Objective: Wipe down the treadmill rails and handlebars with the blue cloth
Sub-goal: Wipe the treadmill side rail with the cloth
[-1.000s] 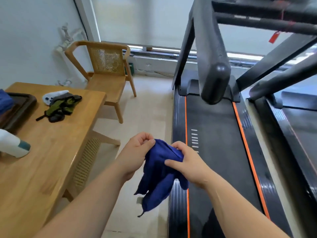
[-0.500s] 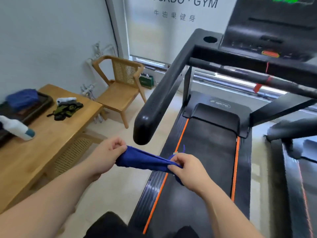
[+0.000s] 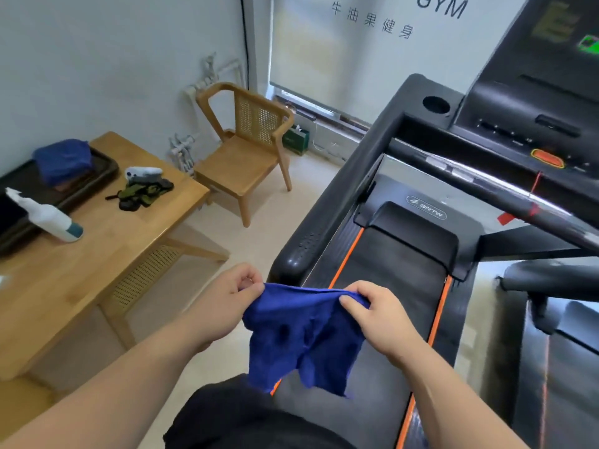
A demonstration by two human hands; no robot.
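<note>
Both hands (image 3: 308, 306) now pinch the blue cloth (image 3: 301, 338) spread open instead of bunched, so handlebar (image 3: 340, 202) wiping looks next.

We're in a gym: "GYM" lettering on the window blind (image 3: 366, 43) up top, treadmill (image 3: 411, 254) at right, apparently a second machine (image 3: 557, 319) at far right.

Blue cloth (image 3: 301, 335): pinched along its top edge by left hand (image 3: 227, 299) and right hand (image 3: 379, 315), rest hanging loose. Treadmill handlebar (image 3: 327, 215): black, rounded end at 12 o'clock of cloth. Bench (image 3: 107, 247), 9 o'clock: spray bottle (image 3: 48, 218), dark tray (image 3: 97, 176). Wooden chair (image 3: 246, 147), 11 o'clock.
</note>
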